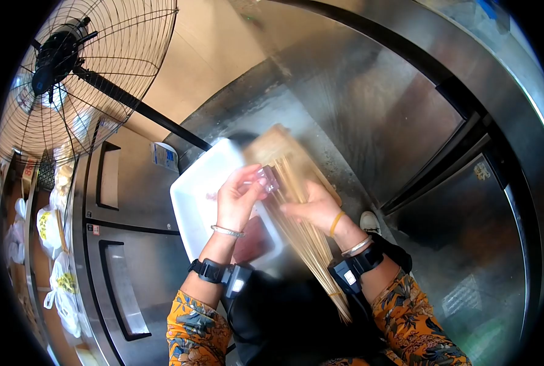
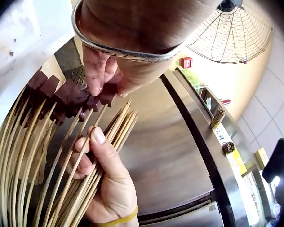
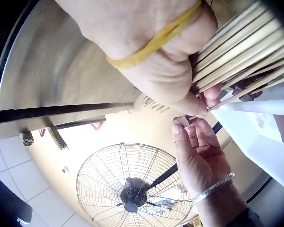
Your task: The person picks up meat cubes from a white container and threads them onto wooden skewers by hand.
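My left hand (image 1: 238,198) pinches a small dark red-brown cube (image 2: 109,93) between thumb and fingertips. Thin bamboo skewers (image 1: 311,247) form a bundle in the grip of my right hand (image 1: 317,210). One skewer's tip meets the pinched cube in the left wrist view. Beside it, several more skewers carry dark cubes (image 2: 66,97) on their ends, fanned out next to the white tub (image 1: 183,213). Inside that tub lies a dark red mass (image 1: 253,238). Both hands are close together over the tub's right edge.
A tan board (image 1: 278,143) lies beyond the skewers. At the left, a black stand fan (image 1: 58,58) leans into view over steel cabinet doors (image 1: 125,244). Plastic bags (image 1: 64,293) hang from shelving there. More steel doors (image 1: 461,244) line the right, near a shoe (image 1: 370,222).
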### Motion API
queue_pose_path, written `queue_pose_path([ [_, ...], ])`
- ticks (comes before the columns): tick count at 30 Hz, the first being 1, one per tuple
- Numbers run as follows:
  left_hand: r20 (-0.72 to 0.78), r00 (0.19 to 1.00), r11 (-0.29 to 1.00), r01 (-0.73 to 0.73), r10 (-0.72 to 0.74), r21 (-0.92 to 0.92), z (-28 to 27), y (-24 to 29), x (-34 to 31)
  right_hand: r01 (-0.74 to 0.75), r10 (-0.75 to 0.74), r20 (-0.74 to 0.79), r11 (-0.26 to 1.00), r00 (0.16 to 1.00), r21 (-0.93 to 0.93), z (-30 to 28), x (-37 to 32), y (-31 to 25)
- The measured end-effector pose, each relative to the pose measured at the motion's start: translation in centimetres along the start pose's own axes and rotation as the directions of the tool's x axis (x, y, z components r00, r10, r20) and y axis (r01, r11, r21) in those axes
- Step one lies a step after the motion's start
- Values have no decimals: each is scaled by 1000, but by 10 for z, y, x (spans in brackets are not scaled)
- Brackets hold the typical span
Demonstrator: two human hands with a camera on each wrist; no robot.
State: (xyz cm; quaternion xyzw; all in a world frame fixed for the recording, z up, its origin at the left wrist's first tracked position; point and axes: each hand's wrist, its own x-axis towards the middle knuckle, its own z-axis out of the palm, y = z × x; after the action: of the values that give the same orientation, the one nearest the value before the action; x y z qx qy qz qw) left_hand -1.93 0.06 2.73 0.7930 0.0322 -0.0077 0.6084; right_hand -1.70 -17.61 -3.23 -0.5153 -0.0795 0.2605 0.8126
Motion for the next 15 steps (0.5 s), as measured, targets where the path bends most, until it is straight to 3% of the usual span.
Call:
queue_pose_path([
  [7,-94,996,1000,0,-1,-15,-11,5,-14,13,-5,-129,998,992,63,-4,3,11],
  [8,-83,996,1000,20,-20,6,-18,-1,-18,34,-42,-132,997,990,-63,-7,4,13],
  [11,-94,992,996,86,-84,16,-36,-16,-39,-30,-5,-171,980,985,-199,-10,7,11],
  [13,-145,981,991,133,-128,26,-52,-27,-54,11,-24,-129,995,991,-99,-7,1,1],
  [15,-194,969,984,168,-153,64,-71,-40,-68,-35,46,-56,980,997,195,-10,-2,1],
])
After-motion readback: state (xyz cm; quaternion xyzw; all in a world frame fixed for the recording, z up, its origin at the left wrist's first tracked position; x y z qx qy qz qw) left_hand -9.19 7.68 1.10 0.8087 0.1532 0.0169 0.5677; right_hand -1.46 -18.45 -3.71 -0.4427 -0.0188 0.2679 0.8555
